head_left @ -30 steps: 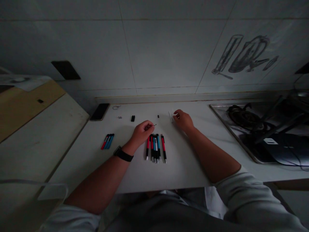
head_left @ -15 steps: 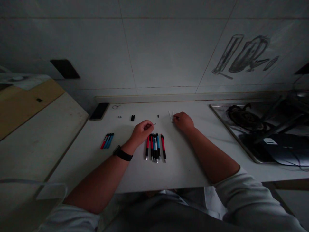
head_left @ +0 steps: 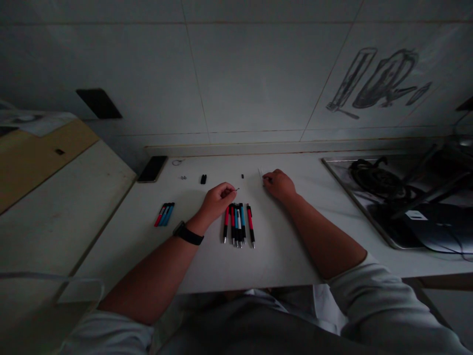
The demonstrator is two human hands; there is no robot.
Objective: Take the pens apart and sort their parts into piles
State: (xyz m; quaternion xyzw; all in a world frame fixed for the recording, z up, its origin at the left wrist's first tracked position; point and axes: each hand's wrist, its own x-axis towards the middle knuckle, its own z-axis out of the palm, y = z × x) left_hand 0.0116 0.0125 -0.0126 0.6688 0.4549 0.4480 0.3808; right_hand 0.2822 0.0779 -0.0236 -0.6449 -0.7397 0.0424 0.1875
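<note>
Thin dark piece (head_left: 237, 189) is pinched b/w thumb & fingertips of L hand (head_left: 219, 199), which are pressed together on it; its end is left poking out, prob. so it's kept visible & free. R hand (head_left: 280, 185) is curled right by thin pale rods (head_left: 260, 172); whether one is gripped can't be told, fingertips being partly hidden.

Pens (head_left: 238, 224) are laid on the counter (head_left: 207, 271) just body-side of L hand, metal tips toward the body, prob. lined up for easy reach; the outer red ones are set slightly apart. Their far ends are crowded by L hand.

Beyond, a tiny dark bit (head_left: 242, 176) is left b/w the hands; black parts (head_left: 203, 179) & small metallic bits (head_left: 184, 177) are sorted further L, seemingly by type. Red & blue barrels (head_left: 164, 215) are grouped near L forearm. Phone (head_left: 152, 169) & stove (head_left: 369, 180) are well clear, so no reach is blocked.
</note>
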